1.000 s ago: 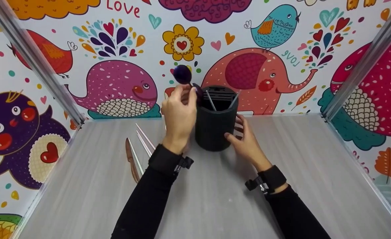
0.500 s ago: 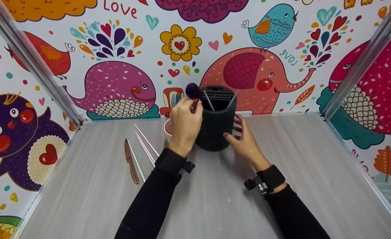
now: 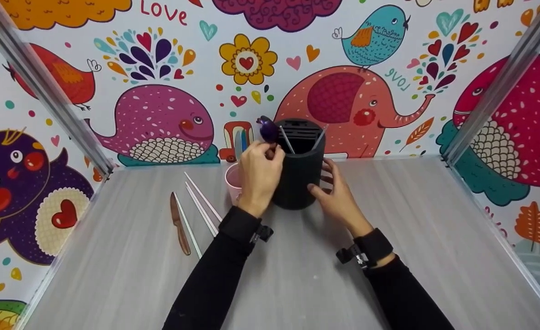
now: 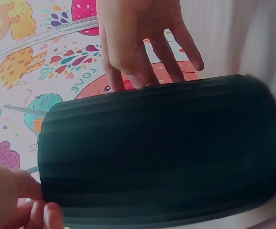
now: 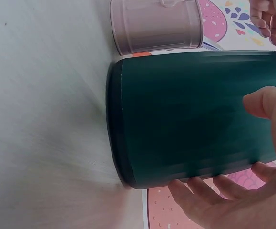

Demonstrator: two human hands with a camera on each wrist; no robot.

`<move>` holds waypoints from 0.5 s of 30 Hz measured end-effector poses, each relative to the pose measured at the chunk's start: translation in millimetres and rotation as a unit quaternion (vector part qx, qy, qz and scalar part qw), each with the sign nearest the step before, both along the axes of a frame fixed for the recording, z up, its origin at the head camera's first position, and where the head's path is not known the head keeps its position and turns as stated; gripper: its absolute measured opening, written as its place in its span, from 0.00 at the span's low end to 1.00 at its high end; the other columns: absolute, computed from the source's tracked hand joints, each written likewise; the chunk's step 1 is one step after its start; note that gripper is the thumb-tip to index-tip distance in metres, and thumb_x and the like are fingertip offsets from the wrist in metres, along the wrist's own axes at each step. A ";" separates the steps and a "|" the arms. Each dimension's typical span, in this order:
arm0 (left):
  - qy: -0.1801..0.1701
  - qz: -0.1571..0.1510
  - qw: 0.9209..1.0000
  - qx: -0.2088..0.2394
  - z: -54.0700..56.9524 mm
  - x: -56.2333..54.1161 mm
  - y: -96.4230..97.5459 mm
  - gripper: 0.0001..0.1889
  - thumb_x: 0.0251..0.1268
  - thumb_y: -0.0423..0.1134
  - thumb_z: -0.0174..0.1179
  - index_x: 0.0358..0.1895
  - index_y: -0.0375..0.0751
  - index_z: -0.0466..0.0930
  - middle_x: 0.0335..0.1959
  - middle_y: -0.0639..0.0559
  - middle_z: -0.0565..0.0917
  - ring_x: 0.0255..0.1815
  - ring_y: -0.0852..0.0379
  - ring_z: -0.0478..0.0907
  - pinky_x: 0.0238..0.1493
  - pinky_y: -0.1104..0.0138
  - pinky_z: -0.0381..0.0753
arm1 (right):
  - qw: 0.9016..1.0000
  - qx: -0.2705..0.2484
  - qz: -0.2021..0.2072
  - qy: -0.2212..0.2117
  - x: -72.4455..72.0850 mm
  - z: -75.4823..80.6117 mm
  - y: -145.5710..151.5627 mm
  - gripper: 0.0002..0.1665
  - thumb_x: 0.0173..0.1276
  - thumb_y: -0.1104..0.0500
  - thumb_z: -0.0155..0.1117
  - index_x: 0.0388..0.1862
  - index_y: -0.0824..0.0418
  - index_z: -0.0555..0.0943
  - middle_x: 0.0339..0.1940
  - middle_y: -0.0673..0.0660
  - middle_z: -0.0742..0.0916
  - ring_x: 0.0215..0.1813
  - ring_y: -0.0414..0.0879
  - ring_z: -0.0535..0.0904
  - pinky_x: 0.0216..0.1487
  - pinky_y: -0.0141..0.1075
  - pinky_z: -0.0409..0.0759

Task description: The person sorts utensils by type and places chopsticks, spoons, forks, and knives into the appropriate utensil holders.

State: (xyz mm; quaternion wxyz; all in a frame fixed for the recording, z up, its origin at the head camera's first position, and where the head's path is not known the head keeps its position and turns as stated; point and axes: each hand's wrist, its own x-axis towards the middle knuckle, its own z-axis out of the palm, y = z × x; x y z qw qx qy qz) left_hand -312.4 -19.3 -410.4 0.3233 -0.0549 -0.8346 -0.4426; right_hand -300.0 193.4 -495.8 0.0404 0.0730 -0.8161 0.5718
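Observation:
In the head view, a dark green utensil holder (image 3: 297, 183) stands upright with a slotted section at the back of its top. Two thin grey sticks (image 3: 287, 140) lean out of its opening. My left hand (image 3: 259, 176) pinches a shiny purple spoon (image 3: 269, 132) at the holder's left rim, bowl upward; the handle is mostly hidden. My right hand (image 3: 343, 197) holds the holder's right side. Its thumb presses on the front and its other fingers bend round the side, as the right wrist view shows against the green wall (image 5: 190, 119).
A pink cup (image 3: 233, 183) stands left of the holder, partly behind my left hand. Further left on the table lie a copper-coloured knife (image 3: 180, 224), a pale stick (image 3: 188, 224) and several pinkish chopsticks (image 3: 202, 204). A patterned wall (image 3: 169, 119) rises close behind.
My left hand has moved right and down with the purple spoon, from above the pink cup to the holder's left rim. The right hand stays on the holder.

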 end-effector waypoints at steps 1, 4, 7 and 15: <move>-0.001 0.000 1.000 0.000 -0.1 -0.1 0.4 0.09 0.71 0.39 0.70 0.32 0.38 0.91 0.33 0.48 0.88 0.35 0.50 0.85 0.38 0.58 0.81 | 1.000 0.000 0.000 0.000 0.3 0.0 0.0 0.51 0.78 0.54 0.71 0.91 0.45 0.55 0.87 0.59 0.68 0.84 0.60 0.70 0.84 0.63 0.71; -0.008 0.004 1.000 0.002 -0.2 0.3 1.6 0.09 0.71 0.39 0.70 0.33 0.39 0.91 0.33 0.49 0.87 0.35 0.51 0.85 0.37 0.58 0.80 | 1.000 0.000 0.001 0.000 1.3 -0.6 0.2 0.51 0.78 0.54 0.71 0.91 0.45 0.55 0.87 0.58 0.68 0.85 0.60 0.70 0.84 0.63 0.70; -0.015 0.006 1.000 0.004 -0.3 1.1 2.9 0.08 0.71 0.39 0.70 0.33 0.40 0.91 0.33 0.50 0.87 0.34 0.51 0.84 0.38 0.59 0.80 | 1.000 -0.001 0.000 0.002 1.5 -1.6 0.6 0.50 0.78 0.55 0.71 0.91 0.46 0.55 0.87 0.58 0.69 0.84 0.60 0.70 0.84 0.63 0.71; -0.019 0.012 1.000 -0.005 2.1 1.5 3.7 0.12 0.73 0.41 0.68 0.30 0.41 0.82 0.30 0.49 0.80 0.32 0.50 0.80 0.35 0.60 0.74 | 1.000 0.001 -0.002 0.009 -0.9 -1.5 0.5 0.50 0.78 0.56 0.70 0.91 0.47 0.56 0.87 0.59 0.69 0.84 0.61 0.71 0.83 0.63 0.72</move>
